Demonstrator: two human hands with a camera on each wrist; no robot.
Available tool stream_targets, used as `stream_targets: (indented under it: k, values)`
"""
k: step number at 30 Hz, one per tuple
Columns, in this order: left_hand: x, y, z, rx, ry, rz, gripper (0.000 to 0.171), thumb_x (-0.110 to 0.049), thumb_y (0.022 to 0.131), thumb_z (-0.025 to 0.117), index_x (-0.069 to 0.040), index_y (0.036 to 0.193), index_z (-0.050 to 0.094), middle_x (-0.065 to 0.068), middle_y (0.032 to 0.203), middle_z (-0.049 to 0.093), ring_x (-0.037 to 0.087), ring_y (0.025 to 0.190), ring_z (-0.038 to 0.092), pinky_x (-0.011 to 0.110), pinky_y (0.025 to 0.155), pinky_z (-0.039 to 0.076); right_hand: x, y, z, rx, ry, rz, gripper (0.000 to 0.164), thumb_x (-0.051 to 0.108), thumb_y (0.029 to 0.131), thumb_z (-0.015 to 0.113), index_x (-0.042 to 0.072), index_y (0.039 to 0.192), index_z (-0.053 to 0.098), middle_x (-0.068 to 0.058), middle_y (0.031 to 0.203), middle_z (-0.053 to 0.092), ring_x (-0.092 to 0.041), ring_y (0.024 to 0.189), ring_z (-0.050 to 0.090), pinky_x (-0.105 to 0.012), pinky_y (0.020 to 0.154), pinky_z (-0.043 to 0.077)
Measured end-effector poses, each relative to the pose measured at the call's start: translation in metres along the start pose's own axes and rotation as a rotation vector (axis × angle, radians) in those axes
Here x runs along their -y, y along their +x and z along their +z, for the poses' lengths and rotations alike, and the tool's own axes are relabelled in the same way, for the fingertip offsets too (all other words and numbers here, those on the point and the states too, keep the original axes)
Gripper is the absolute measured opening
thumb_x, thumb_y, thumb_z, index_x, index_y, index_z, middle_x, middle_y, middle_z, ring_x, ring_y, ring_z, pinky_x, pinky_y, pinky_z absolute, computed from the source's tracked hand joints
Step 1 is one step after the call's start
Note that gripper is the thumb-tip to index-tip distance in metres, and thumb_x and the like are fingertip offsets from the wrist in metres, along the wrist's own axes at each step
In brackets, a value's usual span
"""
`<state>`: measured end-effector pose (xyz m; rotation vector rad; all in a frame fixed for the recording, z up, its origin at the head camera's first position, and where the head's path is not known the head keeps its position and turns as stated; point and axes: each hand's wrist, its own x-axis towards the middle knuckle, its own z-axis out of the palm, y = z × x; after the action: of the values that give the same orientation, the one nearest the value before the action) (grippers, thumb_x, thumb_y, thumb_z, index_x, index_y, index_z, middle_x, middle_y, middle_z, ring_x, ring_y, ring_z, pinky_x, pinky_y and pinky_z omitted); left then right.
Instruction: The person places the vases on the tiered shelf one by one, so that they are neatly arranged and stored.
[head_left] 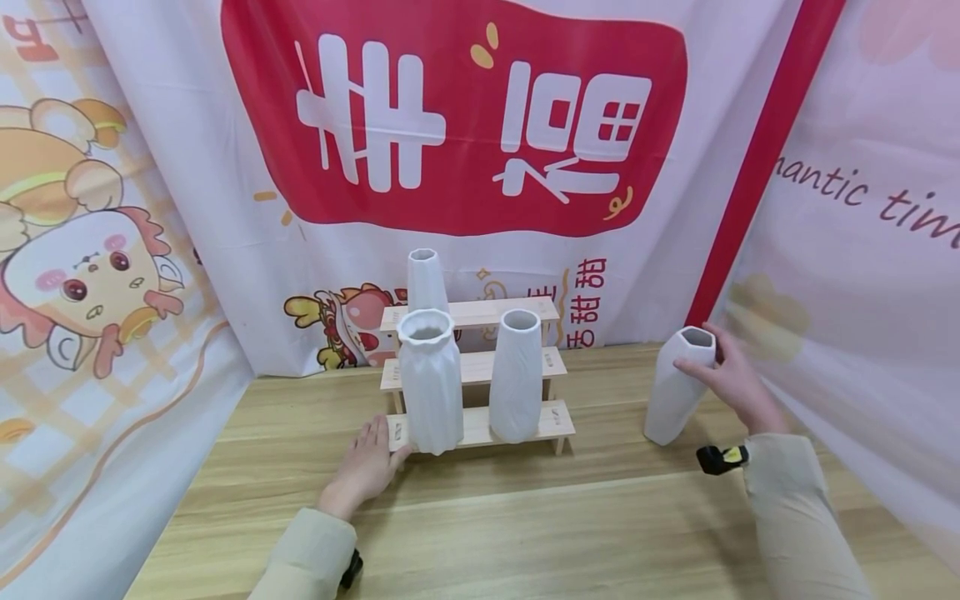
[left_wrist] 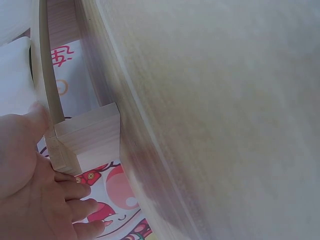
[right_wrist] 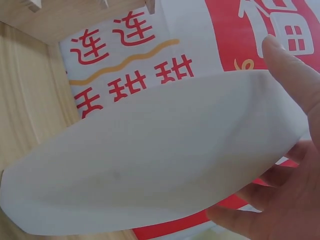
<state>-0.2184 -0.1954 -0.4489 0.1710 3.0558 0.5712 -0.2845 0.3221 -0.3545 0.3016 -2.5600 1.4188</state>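
Note:
My right hand [head_left: 740, 385] grips a white vase [head_left: 670, 400] with an angular mouth near its top, thumb on one side and fingers on the other. This vase leans slightly at the table's right; whether its base touches the wood I cannot tell. In the right wrist view the vase's smooth side [right_wrist: 150, 160] fills the middle. My left hand [head_left: 363, 467] rests against the left end of a three-step wooden stand [head_left: 555, 421], fingers extended. On its lowest step stand a fluted white vase [head_left: 431, 392] and a smoother, round-mouthed white vase [head_left: 517, 379].
A slim white vase [head_left: 426, 279] stands farther back at the stand's upper left, partly hidden by the fluted one. Printed cloth [head_left: 480, 208] hangs behind the wood-grain table [head_left: 525, 517], and more cloth borders both sides.

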Motion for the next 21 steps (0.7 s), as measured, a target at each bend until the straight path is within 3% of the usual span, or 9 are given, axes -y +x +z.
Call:
stream_targets:
  k: [3, 5, 21]
  values:
    - [0.0001, 0.0001, -0.0001, 0.002, -0.002, -0.002, 0.075, -0.038, 0.098, 0.039, 0.017, 0.139, 0.009, 0.035, 0.143, 0.009, 0.048, 0.131, 0.012, 0.056, 0.106, 0.010, -0.0021, -0.0008, 0.0014, -0.010, -0.017, -0.015, 0.072, 0.023, 0.089, 0.063, -0.001, 0.142, 0.021, -0.021, 0.124, 0.043, -0.016, 0.101, 0.046, -0.026, 0.081, 0.042]
    - [0.0002, 0.0003, 0.0000, 0.003, -0.005, -0.002, 0.075, -0.038, 0.098, 0.039, 0.016, 0.139, 0.008, 0.035, 0.143, 0.009, 0.048, 0.131, 0.012, 0.056, 0.106, 0.010, -0.0025, -0.0021, 0.0019, -0.015, -0.014, -0.017, 0.069, 0.022, 0.088, 0.063, -0.002, 0.141, 0.024, -0.021, 0.122, 0.044, -0.009, 0.096, 0.046, -0.020, 0.077, 0.041]
    - [-0.0012, -0.0022, -0.0016, 0.012, -0.024, -0.010, 0.074, -0.037, 0.099, 0.039, 0.017, 0.139, 0.007, 0.035, 0.143, 0.008, 0.048, 0.131, 0.010, 0.055, 0.106, 0.008, -0.0077, -0.0024, 0.0034, -0.036, -0.012, 0.002, 0.063, 0.022, 0.088, 0.063, -0.007, 0.134, 0.031, -0.023, 0.117, 0.047, 0.000, 0.085, 0.049, -0.016, 0.071, 0.043]
